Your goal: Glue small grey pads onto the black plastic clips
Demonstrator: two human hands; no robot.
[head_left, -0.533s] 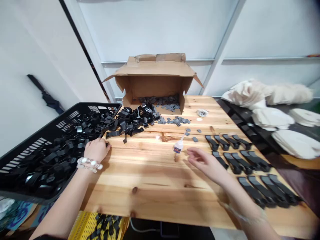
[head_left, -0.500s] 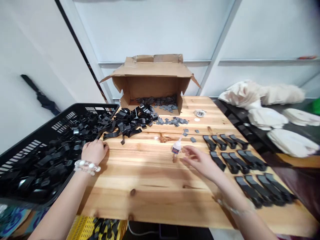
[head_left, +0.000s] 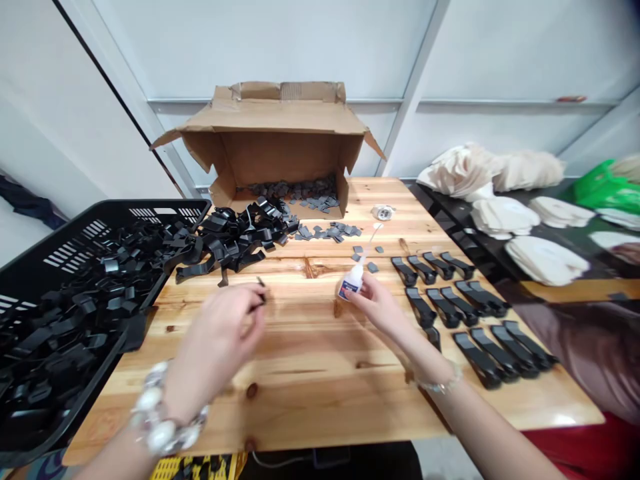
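Note:
My left hand [head_left: 225, 327] is above the wooden table, somewhat blurred. A small black piece [head_left: 261, 293] shows between its closed fingertips; most of it is hidden by the hand. My right hand [head_left: 377, 305] pinches a small white glue bottle [head_left: 351, 283] with a blue label and a long thin nozzle, standing upright or nearly so. Beyond the bottle lie a few loose grey pads [head_left: 373, 267]. Several curved black pieces with grey ends [head_left: 477, 358] are laid in rows to the right of my right hand.
A black plastic crate [head_left: 30, 260] full of curved black parts is at the left. More black parts are heaped [head_left: 235, 240] before an open cardboard box [head_left: 285, 143] holding grey pads. A tape roll [head_left: 383, 212] lies farther back. White cloth stacks [head_left: 545, 259] sit on the right.
My left hand has come away from the crate side towards the table's middle with a black piece in its fingers. My right hand, open before, has closed on the glue bottle.

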